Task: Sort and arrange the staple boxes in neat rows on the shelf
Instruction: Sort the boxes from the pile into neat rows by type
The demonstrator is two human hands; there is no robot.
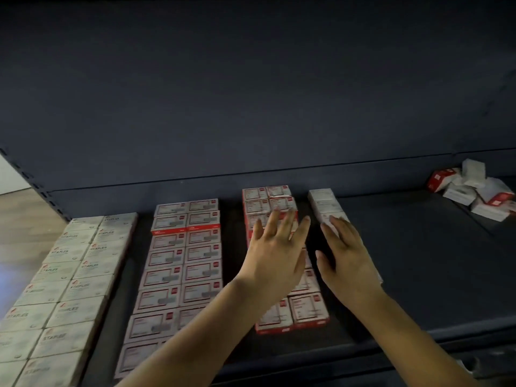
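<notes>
Staple boxes lie in rows running front to back on a dark shelf point(418, 275). At the left is a double row of pale boxes marked STAPLES point(75, 263). In the middle is a double row of red-and-white boxes point(184, 263). Right of it runs another red-and-white double row point(307, 308), stacked higher at the back. A single row of white boxes point(324, 202) lies furthest right. My left hand point(276, 252) hovers flat, fingers straight, over the third row. My right hand point(346, 250) lies with straight fingers on the white row, hiding much of it.
A loose heap of red and white boxes point(474, 191) sits at the shelf's back right corner. The shelf's back panel point(251, 107) rises behind the rows. An upright post point(36, 188) and wooden floor show at the far left.
</notes>
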